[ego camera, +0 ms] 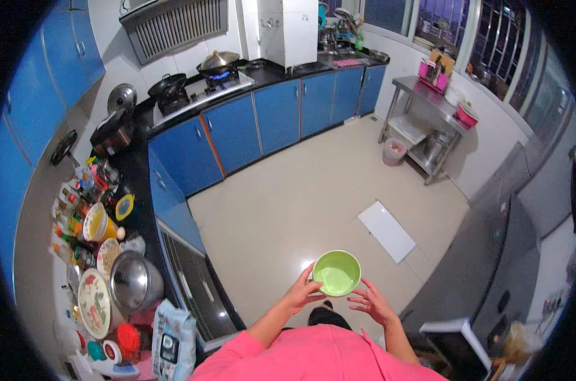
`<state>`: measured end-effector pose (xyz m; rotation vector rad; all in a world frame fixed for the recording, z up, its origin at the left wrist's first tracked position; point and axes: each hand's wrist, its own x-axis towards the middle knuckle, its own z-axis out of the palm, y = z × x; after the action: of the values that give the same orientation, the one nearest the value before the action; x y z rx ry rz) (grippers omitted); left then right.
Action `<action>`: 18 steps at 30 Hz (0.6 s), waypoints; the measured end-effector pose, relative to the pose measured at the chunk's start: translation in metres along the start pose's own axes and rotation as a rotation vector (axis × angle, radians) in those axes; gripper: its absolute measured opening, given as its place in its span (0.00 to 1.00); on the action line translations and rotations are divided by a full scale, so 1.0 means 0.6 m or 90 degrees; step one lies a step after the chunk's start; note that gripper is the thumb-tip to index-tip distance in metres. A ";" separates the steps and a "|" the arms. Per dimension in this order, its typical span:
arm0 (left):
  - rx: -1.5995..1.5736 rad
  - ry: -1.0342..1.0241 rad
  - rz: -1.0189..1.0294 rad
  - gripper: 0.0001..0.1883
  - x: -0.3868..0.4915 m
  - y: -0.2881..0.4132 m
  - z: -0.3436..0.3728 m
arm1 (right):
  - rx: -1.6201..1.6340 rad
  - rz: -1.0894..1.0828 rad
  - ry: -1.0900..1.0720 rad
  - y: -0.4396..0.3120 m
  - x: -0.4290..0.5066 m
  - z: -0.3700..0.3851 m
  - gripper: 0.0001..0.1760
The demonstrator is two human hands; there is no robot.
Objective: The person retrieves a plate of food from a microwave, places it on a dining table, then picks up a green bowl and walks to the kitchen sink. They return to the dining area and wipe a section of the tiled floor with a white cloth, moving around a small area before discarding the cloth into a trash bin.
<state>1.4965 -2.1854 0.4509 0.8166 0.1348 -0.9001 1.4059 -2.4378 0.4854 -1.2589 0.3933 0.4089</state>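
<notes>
A light green bowl point(337, 273) is held in front of my body, above the floor, its opening facing up. My left hand point(301, 291) grips its left side, with the thumb at the rim and the fingers around the outside. To the right of the bowl, my right hand point(372, 302) has its fingers spread. Its fingertips come close to the bowl's wall, and whether they touch it is unclear. The bowl's inside looks smooth and shiny, and I cannot tell whether it holds clear liquid.
A pan with a lid point(219, 61) sits over a lit blue flame on the stove point(202, 97). The left counter carries a steel bowl point(130, 281), a floral bowl point(91, 305) and several bottles. A white board point(387, 231) lies on the floor; a steel table point(426, 97) stands at right.
</notes>
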 end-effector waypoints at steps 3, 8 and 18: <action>-0.016 -0.008 0.057 0.40 0.092 0.074 0.026 | -0.018 0.010 -0.078 -0.129 0.123 -0.002 0.44; -0.038 0.027 0.081 0.40 0.235 0.188 0.013 | -0.056 -0.001 -0.115 -0.250 0.314 -0.012 0.45; 0.058 0.035 0.095 0.40 0.508 0.475 0.000 | -0.019 0.006 -0.035 -0.458 0.626 -0.052 0.43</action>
<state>1.9012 -2.2819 0.4843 0.9246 0.0803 -0.7473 1.8657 -2.5074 0.5171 -1.2720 0.3471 0.4578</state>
